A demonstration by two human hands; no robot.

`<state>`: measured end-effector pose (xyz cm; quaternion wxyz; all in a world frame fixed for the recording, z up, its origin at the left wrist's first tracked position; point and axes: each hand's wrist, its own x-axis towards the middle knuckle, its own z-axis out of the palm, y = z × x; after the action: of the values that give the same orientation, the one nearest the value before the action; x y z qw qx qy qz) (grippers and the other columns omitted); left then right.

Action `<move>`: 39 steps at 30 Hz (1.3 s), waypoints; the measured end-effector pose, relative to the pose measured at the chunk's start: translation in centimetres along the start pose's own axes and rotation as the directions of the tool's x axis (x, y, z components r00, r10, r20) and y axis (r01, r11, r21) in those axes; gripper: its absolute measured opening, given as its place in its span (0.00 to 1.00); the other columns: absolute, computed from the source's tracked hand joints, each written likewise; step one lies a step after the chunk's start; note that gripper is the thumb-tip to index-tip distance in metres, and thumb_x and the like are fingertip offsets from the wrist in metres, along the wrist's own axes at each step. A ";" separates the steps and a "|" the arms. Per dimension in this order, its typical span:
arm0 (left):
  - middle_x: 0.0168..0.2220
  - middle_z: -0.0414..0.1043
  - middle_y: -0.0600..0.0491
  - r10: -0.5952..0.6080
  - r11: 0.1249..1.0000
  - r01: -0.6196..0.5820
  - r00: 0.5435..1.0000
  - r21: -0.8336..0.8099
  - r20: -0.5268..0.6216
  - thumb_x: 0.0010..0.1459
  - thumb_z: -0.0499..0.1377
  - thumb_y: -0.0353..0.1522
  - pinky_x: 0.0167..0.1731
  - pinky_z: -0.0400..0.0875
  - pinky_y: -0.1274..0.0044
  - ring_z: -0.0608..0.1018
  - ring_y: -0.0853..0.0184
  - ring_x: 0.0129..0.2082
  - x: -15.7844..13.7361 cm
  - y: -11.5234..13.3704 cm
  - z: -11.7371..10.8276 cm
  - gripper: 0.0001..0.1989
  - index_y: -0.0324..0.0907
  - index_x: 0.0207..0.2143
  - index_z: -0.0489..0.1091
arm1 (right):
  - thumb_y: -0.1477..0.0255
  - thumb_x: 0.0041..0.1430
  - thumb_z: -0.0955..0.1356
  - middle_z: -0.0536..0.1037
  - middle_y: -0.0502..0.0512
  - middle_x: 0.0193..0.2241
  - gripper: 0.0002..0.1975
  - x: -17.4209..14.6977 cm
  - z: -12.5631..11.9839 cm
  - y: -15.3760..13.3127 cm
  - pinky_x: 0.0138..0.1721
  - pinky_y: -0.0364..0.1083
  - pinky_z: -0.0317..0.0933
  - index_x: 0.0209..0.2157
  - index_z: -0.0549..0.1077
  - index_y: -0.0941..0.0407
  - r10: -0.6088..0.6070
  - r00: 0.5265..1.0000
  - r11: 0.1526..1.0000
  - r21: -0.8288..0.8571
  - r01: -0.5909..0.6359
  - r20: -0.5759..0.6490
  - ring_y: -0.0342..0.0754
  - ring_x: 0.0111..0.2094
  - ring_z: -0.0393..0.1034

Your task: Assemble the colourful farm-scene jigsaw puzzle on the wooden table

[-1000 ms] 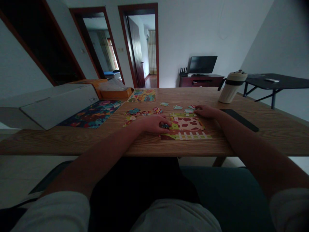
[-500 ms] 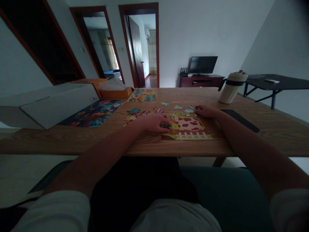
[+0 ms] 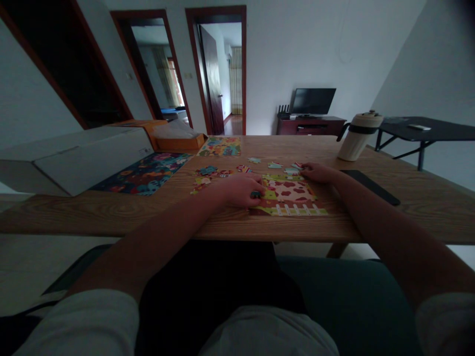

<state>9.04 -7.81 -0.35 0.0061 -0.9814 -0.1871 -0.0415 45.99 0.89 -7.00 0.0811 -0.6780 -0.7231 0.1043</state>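
Observation:
A partly joined jigsaw puzzle (image 3: 293,190) with a brown-spotted cow and a white fence lies flat on the table. My left hand (image 3: 243,190) is at its left edge, fingers closed around a dark teal puzzle piece (image 3: 256,195). Beyond the puzzle's far right corner, my right hand (image 3: 315,172) has its fingertips on a red-and-white puzzle piece (image 3: 297,165); the fingers' grip is too small to make out. A pale blue piece (image 3: 292,171) lies beside those fingertips. Several loose pieces (image 3: 208,171) are grouped left of the puzzle, partly behind my left hand.
To the left lie a dark picture sheet (image 3: 148,173), a long white box (image 3: 92,155) and an orange box (image 3: 181,143). A colourful sheet (image 3: 220,147) is farther back. On the right are a black flat object (image 3: 369,187) and a cream tumbler (image 3: 356,141).
My left hand has shifted very slightly to the right with the teal piece. My right hand stays almost in place, and the view has tilted a little.

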 end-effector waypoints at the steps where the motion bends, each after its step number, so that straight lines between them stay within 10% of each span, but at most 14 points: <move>1: 0.44 0.75 0.48 0.001 1.000 -0.001 1.000 -0.008 -0.003 0.62 0.61 0.35 0.48 0.68 0.73 0.77 0.62 0.43 0.0 0.1 0.1 0.09 0.43 0.40 0.80 | 0.62 0.71 0.63 0.74 0.65 0.61 0.27 0.0 0.0 0.0 0.63 0.51 0.61 0.65 0.70 0.61 0.003 1.000 1.000 0.005 -0.003 0.005 0.58 0.59 0.71; 10: 0.64 0.68 0.50 -0.227 0.973 0.227 0.974 -0.031 -0.007 0.67 0.57 0.45 0.62 0.60 0.68 0.70 0.57 0.62 -1.4 -3.1 -1.5 0.26 0.50 0.65 0.67 | 0.63 0.70 0.64 0.76 0.63 0.59 0.24 -0.4 -0.3 -0.4 0.61 0.52 0.63 0.63 0.72 0.58 -0.005 1.000 1.000 0.008 0.005 0.005 0.58 0.56 0.74; 16: 0.59 0.73 0.43 -0.682 0.721 0.690 0.692 -0.060 -0.238 0.66 0.55 0.40 0.58 0.66 0.69 0.76 0.56 0.56 -5.6 -10.2 -2.9 0.24 0.40 0.60 0.72 | 0.61 0.71 0.64 0.76 0.67 0.59 0.26 -0.5 -0.4 -0.5 0.60 0.50 0.63 0.63 0.72 0.62 0.015 1.000 1.000 0.025 -0.015 0.013 0.58 0.57 0.73; 19: 0.51 0.79 0.46 -0.814 0.581 0.798 0.569 -0.161 -0.117 0.62 0.57 0.37 0.49 0.72 0.74 0.80 0.59 0.48 -8.0 -12.5 -1.5 0.21 0.42 0.56 0.75 | 0.60 0.71 0.64 0.73 0.67 0.61 0.29 -0.4 -0.3 -0.3 0.63 0.49 0.60 0.65 0.69 0.63 0.021 1.000 1.000 0.019 -0.021 0.005 0.58 0.59 0.71; 39: 0.46 0.81 0.46 -0.830 0.547 0.827 0.556 -0.128 0.043 0.57 0.67 0.43 0.43 0.72 0.74 0.81 0.57 0.44 -8.5 -13.2 0.0 0.22 0.42 0.50 0.78 | 0.60 0.70 0.65 0.75 0.65 0.60 0.26 0.3 0.1 0.4 0.64 0.55 0.60 0.63 0.72 0.58 -0.011 1.000 0.999 0.034 0.011 0.006 0.60 0.59 0.71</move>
<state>-3.71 1.37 -1.14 -0.0773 -0.7750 -0.6240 -0.0629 46.36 1.19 -7.17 0.0910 -0.6721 -0.7253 0.1181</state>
